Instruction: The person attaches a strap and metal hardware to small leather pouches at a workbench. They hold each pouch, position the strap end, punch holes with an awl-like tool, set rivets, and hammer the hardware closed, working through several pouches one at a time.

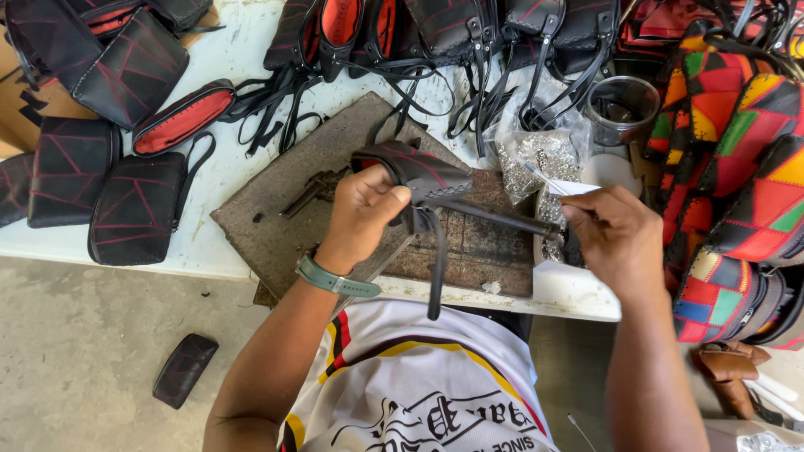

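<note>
**Two hands working a black leather pouch over a stone slab**

The fingers (394, 197) of the left hand (362, 213) are clenched around a black leather pouch (419, 172) with red stitching, held just above the stone slab (285, 209) on the white counter (226, 59). A black strap (490, 216) runs from the pouch to the right hand (615, 238), whose fingers pinch its far end. Beside it lies a clear bag of metal fittings (536, 155); finished black pouches (134, 209) lie at left, patchwork bags (754, 167) at right.

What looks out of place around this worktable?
One small black pouch lies alone on the concrete floor, below the white table, while the other black pouches rest on the tabletop. It may have fallen off.
</note>
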Available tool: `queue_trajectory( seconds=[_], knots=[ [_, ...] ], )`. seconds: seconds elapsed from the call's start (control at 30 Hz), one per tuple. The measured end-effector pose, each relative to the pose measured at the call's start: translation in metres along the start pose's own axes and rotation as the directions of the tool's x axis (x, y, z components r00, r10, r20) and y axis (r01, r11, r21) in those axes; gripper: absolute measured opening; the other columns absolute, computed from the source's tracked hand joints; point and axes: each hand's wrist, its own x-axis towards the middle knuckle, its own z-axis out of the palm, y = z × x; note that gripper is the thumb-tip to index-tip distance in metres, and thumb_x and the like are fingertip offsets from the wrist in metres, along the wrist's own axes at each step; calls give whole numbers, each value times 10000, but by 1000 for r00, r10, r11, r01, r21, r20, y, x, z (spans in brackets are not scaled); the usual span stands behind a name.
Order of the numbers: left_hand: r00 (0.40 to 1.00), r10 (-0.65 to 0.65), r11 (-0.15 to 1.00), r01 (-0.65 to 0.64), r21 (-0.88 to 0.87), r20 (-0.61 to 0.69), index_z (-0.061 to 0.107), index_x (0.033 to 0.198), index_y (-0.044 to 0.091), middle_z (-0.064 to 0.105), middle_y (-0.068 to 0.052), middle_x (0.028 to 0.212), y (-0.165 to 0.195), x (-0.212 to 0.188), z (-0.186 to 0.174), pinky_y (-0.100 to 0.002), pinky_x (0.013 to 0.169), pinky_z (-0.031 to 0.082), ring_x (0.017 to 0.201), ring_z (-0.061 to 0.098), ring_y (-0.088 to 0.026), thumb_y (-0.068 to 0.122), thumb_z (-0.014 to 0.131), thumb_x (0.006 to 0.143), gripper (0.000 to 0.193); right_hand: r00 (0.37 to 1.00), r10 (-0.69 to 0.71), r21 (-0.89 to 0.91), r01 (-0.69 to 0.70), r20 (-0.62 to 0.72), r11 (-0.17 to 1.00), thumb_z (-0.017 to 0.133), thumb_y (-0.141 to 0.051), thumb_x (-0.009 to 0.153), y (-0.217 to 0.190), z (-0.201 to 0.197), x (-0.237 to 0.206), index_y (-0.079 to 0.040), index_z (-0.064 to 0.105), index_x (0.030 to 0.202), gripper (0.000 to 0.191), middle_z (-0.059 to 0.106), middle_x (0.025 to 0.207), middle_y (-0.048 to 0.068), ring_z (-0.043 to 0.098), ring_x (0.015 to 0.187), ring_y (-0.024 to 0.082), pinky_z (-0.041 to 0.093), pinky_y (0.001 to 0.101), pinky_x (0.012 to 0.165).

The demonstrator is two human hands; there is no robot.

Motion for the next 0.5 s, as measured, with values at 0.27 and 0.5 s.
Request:
queue_trajectory(
  seconds=[0.27, 0.5],
  knots=[
    [963, 263, 865, -260, 429, 54, 668, 1064, -16, 696, -57, 927, 37, -16, 53, -288, 709, 540, 798, 644, -118, 24, 681, 976, 97, 959, -251, 211, 275, -135, 938, 807, -4, 854, -90, 39, 6, -71, 757, 1037, 202, 723, 980, 80, 714, 860, 229, 573, 333, 746],
    [894, 434, 669, -402, 625, 110, 651, 1070, 15, 701, -137, 926, 59, -14, 73, -350, 716, 553, 801, 712, -293, 11, 696, 915, 161, 953, -255, 153, 279, -161, 948, 829, -5, 840, -96, 38, 6, -60, 761, 1040, 218, 724, 974, 80, 709, 833, 234, 564, 338, 722]
  ],
)
